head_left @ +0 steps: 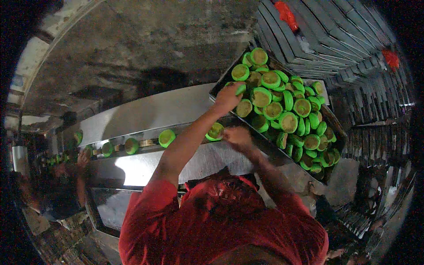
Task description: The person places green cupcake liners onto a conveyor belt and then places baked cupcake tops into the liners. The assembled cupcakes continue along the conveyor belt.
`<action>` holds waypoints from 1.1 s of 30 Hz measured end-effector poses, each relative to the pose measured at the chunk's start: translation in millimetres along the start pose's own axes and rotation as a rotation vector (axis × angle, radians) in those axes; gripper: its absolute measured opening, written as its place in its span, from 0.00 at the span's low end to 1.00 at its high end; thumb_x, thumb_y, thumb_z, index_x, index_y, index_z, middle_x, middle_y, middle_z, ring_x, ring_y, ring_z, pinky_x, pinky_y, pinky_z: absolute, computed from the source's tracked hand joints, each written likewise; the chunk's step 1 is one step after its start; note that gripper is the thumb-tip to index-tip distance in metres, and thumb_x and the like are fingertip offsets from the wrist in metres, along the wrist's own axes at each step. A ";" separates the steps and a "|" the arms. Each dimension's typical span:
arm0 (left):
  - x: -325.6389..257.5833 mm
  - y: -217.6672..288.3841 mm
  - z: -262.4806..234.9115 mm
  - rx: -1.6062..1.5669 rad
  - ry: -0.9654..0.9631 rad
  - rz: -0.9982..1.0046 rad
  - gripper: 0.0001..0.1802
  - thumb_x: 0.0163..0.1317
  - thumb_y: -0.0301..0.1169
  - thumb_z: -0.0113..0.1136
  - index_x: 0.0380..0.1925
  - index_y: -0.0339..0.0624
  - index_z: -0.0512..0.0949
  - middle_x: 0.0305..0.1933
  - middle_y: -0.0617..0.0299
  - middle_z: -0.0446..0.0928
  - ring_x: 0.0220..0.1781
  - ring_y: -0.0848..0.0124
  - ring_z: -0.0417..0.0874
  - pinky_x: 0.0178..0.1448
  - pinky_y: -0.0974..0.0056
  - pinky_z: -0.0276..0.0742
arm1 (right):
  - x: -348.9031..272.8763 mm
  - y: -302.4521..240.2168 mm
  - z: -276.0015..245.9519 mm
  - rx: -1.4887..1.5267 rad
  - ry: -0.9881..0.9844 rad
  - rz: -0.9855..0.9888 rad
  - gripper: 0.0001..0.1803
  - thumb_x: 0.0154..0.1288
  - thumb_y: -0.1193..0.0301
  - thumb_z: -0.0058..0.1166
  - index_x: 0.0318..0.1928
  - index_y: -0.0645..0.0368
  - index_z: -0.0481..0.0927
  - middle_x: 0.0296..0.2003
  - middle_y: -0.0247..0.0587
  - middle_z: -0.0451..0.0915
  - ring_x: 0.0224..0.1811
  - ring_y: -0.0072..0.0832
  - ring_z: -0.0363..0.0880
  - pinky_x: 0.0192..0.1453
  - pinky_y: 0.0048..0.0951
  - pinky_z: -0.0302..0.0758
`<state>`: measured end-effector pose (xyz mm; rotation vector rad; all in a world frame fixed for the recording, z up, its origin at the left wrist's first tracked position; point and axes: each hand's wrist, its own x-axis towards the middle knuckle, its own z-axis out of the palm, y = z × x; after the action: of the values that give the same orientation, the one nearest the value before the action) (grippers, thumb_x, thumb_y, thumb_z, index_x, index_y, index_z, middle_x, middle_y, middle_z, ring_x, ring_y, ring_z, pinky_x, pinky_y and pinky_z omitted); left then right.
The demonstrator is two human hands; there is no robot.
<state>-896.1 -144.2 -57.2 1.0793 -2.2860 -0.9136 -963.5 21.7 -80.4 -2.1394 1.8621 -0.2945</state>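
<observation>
Round green buns with flat brown faces lie heaped in a dark metal tray (282, 152) on the right. My left hand (228, 98) reaches over the tray's near left corner, its fingers closed around a green bun (240, 89), only part of which shows. Lower down, my right hand (240, 138) is at the conveyor, slightly blurred. Its curled fingers grip the right edge of another green bun (215, 131), brown face up. Further left along the conveyor channel sit more spaced buns, among them one bun (167, 138) beside my left forearm.
Smooth metal panels (145, 106) border the conveyor on both sides. Beyond the heap, stacked dark trays (309, 35) with red scraps (287, 15) fill the upper right. At the far left, another person's hand (82, 160) is beside the conveyor.
</observation>
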 end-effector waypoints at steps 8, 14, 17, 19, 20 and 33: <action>-95.7 3.3 9.6 -0.382 0.199 -0.222 0.25 0.64 0.34 0.62 0.57 0.38 0.66 0.51 0.44 0.71 0.57 0.53 0.73 0.63 0.56 0.68 | 47.5 164.5 -54.3 -0.365 0.207 0.344 0.36 0.55 0.52 0.66 0.57 0.65 0.73 0.56 0.54 0.75 0.61 0.47 0.71 0.61 0.45 0.72; -153.9 -60.5 55.3 0.634 0.056 -0.149 0.23 0.56 0.32 0.63 0.53 0.40 0.76 0.54 0.47 0.73 0.58 0.52 0.73 0.60 0.50 0.69 | 90.4 174.9 -122.0 0.088 0.281 0.536 0.43 0.55 0.41 0.59 0.58 0.64 0.74 0.55 0.59 0.76 0.60 0.50 0.73 0.64 0.50 0.69; -133.2 -6.0 9.3 0.665 0.007 -0.255 0.23 0.55 0.36 0.64 0.52 0.43 0.78 0.54 0.51 0.74 0.57 0.57 0.74 0.58 0.51 0.69 | 101.2 172.8 -122.8 -0.034 0.267 0.686 0.42 0.53 0.46 0.64 0.61 0.62 0.71 0.55 0.59 0.76 0.63 0.52 0.70 0.64 0.49 0.70; -109.4 7.4 2.6 0.565 0.173 -0.091 0.23 0.56 0.39 0.65 0.52 0.45 0.79 0.52 0.53 0.74 0.55 0.60 0.75 0.55 0.51 0.70 | 110.1 162.0 -112.4 -0.088 0.295 0.700 0.43 0.53 0.53 0.68 0.64 0.61 0.67 0.56 0.58 0.76 0.66 0.53 0.68 0.65 0.47 0.69; -92.7 15.8 6.5 0.478 0.314 0.060 0.23 0.57 0.40 0.66 0.52 0.45 0.78 0.51 0.53 0.74 0.54 0.60 0.76 0.53 0.50 0.72 | 109.8 165.6 -96.0 -0.142 0.359 0.644 0.41 0.53 0.55 0.68 0.64 0.59 0.67 0.57 0.56 0.76 0.65 0.52 0.68 0.65 0.46 0.69; -162.1 -54.3 -5.5 -1.930 0.011 -0.505 0.32 0.65 0.39 0.61 0.67 0.47 0.64 0.65 0.49 0.70 0.64 0.53 0.74 0.60 0.42 0.76 | 26.3 99.4 -111.3 0.259 0.386 0.361 0.33 0.54 0.57 0.70 0.57 0.58 0.75 0.52 0.46 0.79 0.52 0.40 0.79 0.55 0.42 0.75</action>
<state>-769.4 -42.8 -111.2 0.5302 -0.2461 -2.3033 -1089.8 -25.8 -11.4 -1.6220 2.2244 -0.8596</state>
